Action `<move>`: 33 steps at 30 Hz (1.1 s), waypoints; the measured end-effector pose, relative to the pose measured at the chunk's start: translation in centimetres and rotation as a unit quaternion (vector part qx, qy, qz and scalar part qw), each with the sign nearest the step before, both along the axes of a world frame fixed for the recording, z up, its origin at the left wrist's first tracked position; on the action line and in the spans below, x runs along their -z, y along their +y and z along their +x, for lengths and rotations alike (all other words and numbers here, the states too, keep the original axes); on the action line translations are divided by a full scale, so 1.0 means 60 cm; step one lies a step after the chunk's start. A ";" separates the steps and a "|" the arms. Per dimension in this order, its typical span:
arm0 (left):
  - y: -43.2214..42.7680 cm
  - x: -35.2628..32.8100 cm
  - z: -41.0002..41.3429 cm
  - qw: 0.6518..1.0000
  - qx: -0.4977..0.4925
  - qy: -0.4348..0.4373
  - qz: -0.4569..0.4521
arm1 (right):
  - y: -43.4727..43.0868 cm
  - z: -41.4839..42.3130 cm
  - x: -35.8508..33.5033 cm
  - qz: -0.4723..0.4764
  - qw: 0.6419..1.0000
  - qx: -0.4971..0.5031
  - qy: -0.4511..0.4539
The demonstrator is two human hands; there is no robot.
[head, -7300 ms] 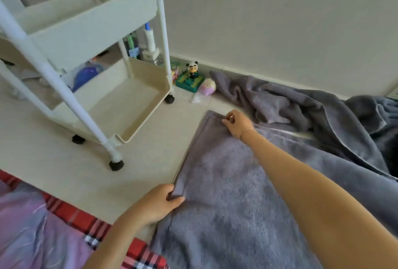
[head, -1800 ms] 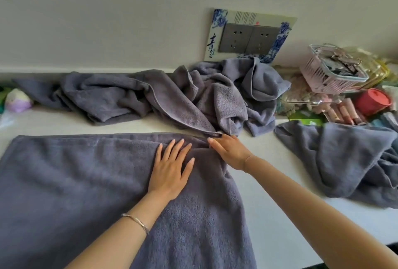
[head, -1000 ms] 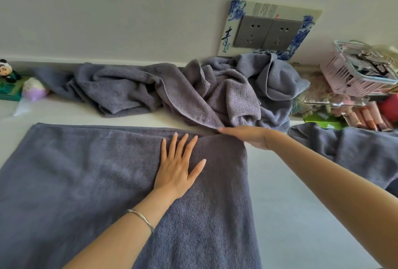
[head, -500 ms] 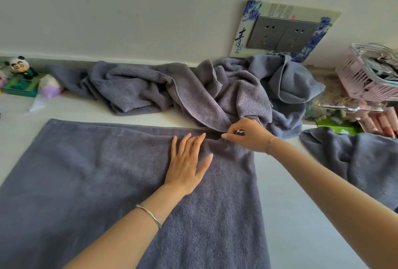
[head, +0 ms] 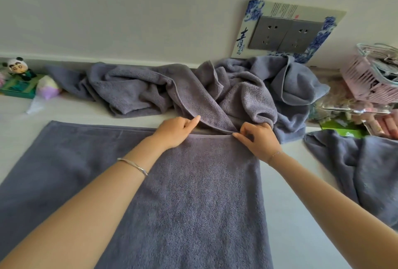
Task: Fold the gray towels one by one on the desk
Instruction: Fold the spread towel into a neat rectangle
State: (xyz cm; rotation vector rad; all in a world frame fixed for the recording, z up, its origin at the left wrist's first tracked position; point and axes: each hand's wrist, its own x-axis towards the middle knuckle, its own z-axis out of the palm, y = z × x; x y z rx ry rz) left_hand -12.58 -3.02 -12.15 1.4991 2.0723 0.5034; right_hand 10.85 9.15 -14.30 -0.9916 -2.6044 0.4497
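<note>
**Both hands at far hem of flat gray towel**

Flat towel (head: 193,204) lies spread on the white worktop (head: 290,215), centre of view. Its near end runs out of the bottom of frame. A wider layer shows on the left, with a narrower layer on top at the right.

Right hand (head: 258,139) is at the far right corner of the top layer. Its thumb and forefinger pinch the hem and the other fingers (head: 252,127) are curled. Left hand (head: 174,131) sits on the same far edge, left of the right hand and not touching it. Its fingers are curled in except the index, which is straight, tip at the hem of the crumpled towel pile (head: 150,92). Cannot tell if the curled ones hold the flat towel's edge. Thin bracelet (head: 133,165) on the left wrist, fine chain on the right.

The pile sits behind against the wall, and its front flap drapes down to the flat towel's far edge between the hands. A third gray towel (head: 370,174) lies loose at right, with bare worktop between it and the flat one.

Socket panel (head: 284,32) with a blue-and-white surround is on the wall above the pile. Pink basket (head: 370,83) is far right, with blurred small clutter below it. Panda figurine (head: 18,67) on a green box is far left.
</note>
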 end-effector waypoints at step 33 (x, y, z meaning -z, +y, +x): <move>-0.191 0.080 0.070 0.983 -0.031 0.182 -0.015 | -0.182 0.065 0.026 -0.084 0.976 0.187 -0.077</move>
